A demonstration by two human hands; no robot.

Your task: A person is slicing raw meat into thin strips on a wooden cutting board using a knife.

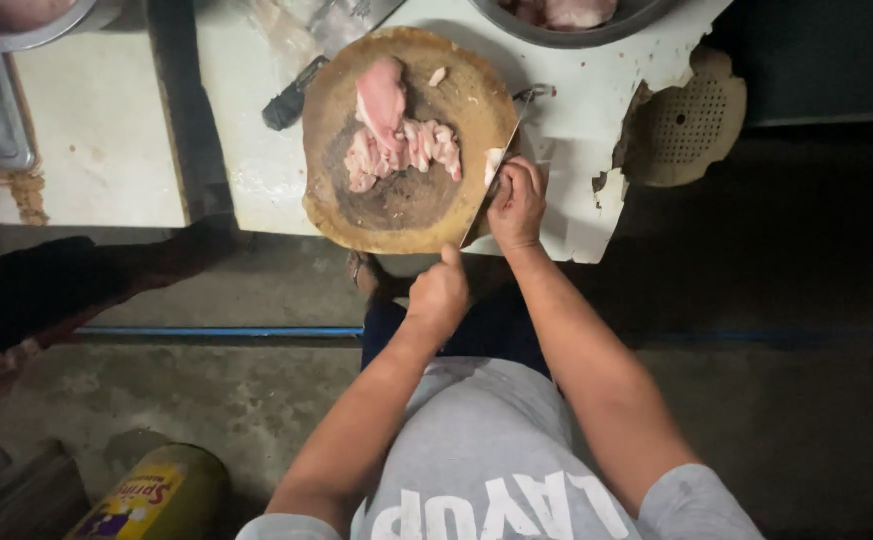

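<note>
Head view: my right hand (517,205) grips the cleaver (492,185), left hand (440,295) fisted just below it, pork (397,135) beyond both.

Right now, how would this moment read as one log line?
right hand: grips cleaver at board edge | left hand: fist, off the board | raw meat: on round chopping board

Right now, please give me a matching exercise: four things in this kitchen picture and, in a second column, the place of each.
Things:
1. raw meat
2. cleaver
3. left hand
4. yellow can

Places:
A. on the floor, lower left
B. in the right hand, at the board's right edge
C. on the round chopping board
D. below the board, closed in a fist

Pairs: 1-C, 2-B, 3-D, 4-A
</note>
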